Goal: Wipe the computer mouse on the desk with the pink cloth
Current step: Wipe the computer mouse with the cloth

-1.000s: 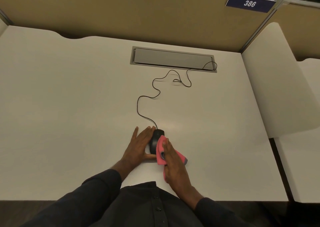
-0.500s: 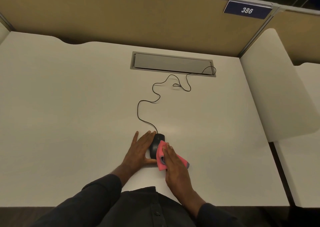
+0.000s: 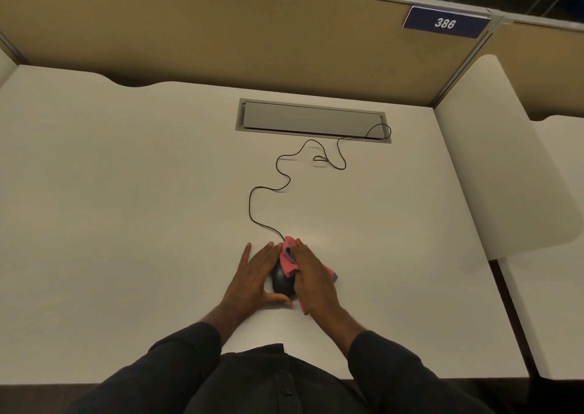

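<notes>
Pink cloth (image 3: 289, 257) under flat right fingers (image 3: 305, 255) overlaps mouse (image 3: 280, 282); straight left fingers (image 3: 265, 257) touch it.

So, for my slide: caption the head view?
Right hand presses pink cloth on black mouse; left hand steadies it.

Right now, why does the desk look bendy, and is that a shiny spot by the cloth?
Head view: the wide-angle lens bows the desk edges and the partition; a faint glare patch sits just beyond the pink cloth; light is dim and warm; the 386 sign is readable.
</notes>
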{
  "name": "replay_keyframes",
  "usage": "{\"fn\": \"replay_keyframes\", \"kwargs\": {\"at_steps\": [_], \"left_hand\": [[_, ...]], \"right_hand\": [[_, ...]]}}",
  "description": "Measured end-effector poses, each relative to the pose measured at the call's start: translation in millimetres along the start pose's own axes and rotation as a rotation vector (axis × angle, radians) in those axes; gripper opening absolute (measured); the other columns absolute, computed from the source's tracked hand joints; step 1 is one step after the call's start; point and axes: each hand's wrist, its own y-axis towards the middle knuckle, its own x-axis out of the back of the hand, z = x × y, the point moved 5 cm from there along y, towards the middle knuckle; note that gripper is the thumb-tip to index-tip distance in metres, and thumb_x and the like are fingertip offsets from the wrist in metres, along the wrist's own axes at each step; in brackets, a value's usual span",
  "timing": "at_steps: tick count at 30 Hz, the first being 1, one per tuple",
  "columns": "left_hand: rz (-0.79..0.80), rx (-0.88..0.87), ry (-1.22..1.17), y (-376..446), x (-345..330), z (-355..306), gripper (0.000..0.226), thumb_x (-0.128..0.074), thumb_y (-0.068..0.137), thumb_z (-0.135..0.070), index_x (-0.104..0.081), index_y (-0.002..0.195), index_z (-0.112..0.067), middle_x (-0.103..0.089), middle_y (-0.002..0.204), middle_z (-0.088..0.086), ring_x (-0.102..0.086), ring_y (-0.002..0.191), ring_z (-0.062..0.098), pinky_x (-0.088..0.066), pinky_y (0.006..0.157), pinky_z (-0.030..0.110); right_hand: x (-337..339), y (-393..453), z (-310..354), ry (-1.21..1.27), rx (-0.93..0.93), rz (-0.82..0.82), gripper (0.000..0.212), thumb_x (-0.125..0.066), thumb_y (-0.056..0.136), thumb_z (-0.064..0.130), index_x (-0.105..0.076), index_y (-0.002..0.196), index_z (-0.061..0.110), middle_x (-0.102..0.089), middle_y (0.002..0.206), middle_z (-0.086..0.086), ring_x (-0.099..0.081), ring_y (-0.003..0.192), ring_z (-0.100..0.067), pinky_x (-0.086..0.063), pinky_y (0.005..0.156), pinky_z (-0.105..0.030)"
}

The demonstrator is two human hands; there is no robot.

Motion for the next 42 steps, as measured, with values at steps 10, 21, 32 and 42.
{"fn": "replay_keyframes", "kwargs": {"at_steps": [10,21,32,42], "left_hand": [[-0.042,-0.030,-0.038,-1.6,3.4,-2.7,0.108,-0.048,0.071,-0.087,-0.020,0.153,-0.021,-0.020,0.159,-0.005,-0.017,0.149,0.013,-0.001,0.122,0.052],[-0.013,-0.008,-0.014,-1.6,-2.2,5.2,0.109,-0.055,0.077,-0.080,-0.014,0.157,-0.017,-0.013,0.160,-0.008,-0.013,0.150,0.010,0.005,0.123,0.046],[-0.018,0.001,-0.028,0.3,3.5,0.7,0.123,-0.057,0.065,-0.085,-0.014,0.155,-0.014,-0.023,0.161,0.003,-0.015,0.150,0.015,-0.001,0.122,0.053],[-0.012,0.030,-0.029,1.4,-1.0,5.9,0.123,-0.060,0.065,-0.085,-0.012,0.156,-0.018,-0.022,0.162,-0.001,-0.015,0.150,0.010,0.001,0.123,0.049]], "right_hand": [[-10.4,-21.6,-4.2,-0.459,0.330,0.119,0.092,-0.082,0.076,0.014,-0.027,0.149,0.005,-0.014,0.155,-0.004,-0.030,0.143,-0.032,-0.002,0.116,-0.034],[-10.4,-73.1,-15.2,-0.605,0.401,0.107,0.088,-0.093,0.047,0.014,-0.061,0.128,0.002,-0.057,0.136,-0.015,-0.057,0.122,-0.034,0.005,0.116,-0.037],[11.6,-49.0,-16.7,-0.081,0.061,-0.059,0.057,-0.055,0.096,0.003,-0.036,0.148,0.015,-0.043,0.149,0.000,-0.042,0.137,-0.019,-0.032,0.115,-0.027],[13.5,14.4,16.4,-0.055,-0.088,0.004,0.038,-0.045,0.103,0.029,-0.048,0.140,0.023,-0.061,0.130,0.001,-0.058,0.118,-0.018,-0.044,0.097,-0.021]]}}
